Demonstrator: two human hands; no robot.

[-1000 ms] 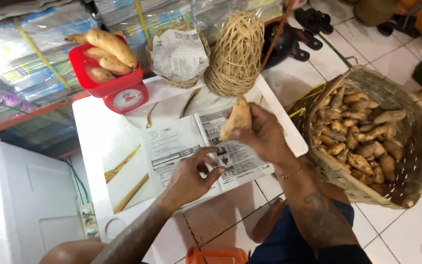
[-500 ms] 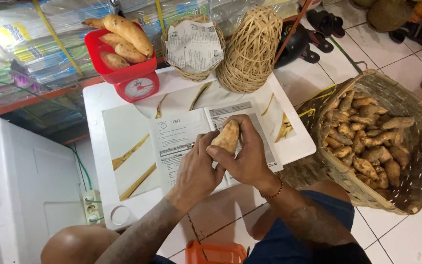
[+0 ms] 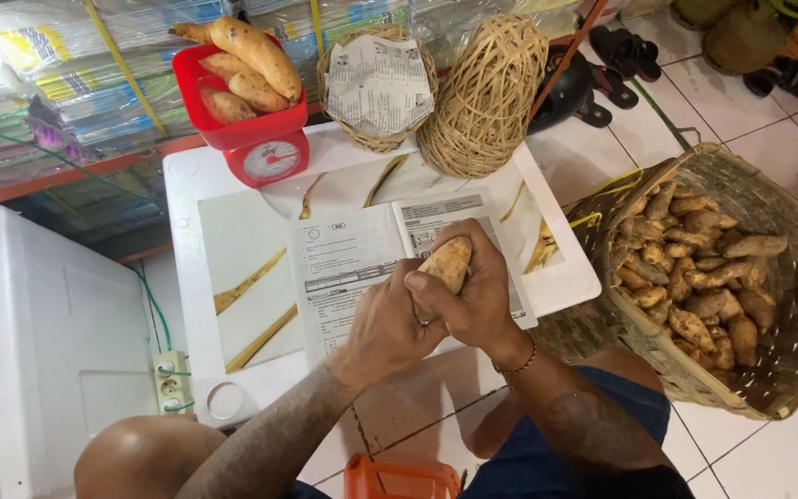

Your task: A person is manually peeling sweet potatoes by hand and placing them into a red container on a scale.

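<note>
Two hands meet over the middle of the small white table (image 3: 187, 185), and I describe the scene from the left side to the right.

At the far left there is a white box (image 3: 39, 351) on the floor, with a wall socket (image 3: 172, 381) just beside it. On the back left corner of the table stands a red kitchen scale (image 3: 265, 148), and its red tray carries several long sweet potatoes (image 3: 251, 55). To the right of the scale sits a small woven basket (image 3: 376, 139) lined with printed paper, and next to it a big ball of pale raffia string (image 3: 482, 92), touching the basket.

A sheet of printed paper (image 3: 353, 263) lies flat on the table in front of the person. Above this sheet the left hand (image 3: 385, 323) and the right hand (image 3: 477, 296) both close around one sweet potato (image 3: 445, 263). The grip of the left hand wraps the lower left part of the root, and the grip of the right hand wraps its right side, so only the upper end shows between the fingers. The root is tilted, with its tip pointing away from the person. A bracelet (image 3: 517, 356) is on the right wrist.

At the right, on the tiled floor beside the table, a large woven basket (image 3: 787, 351) holds many small sweet potatoes (image 3: 695, 277). Behind it some sandals (image 3: 616, 65) lie on the floor.
</note>
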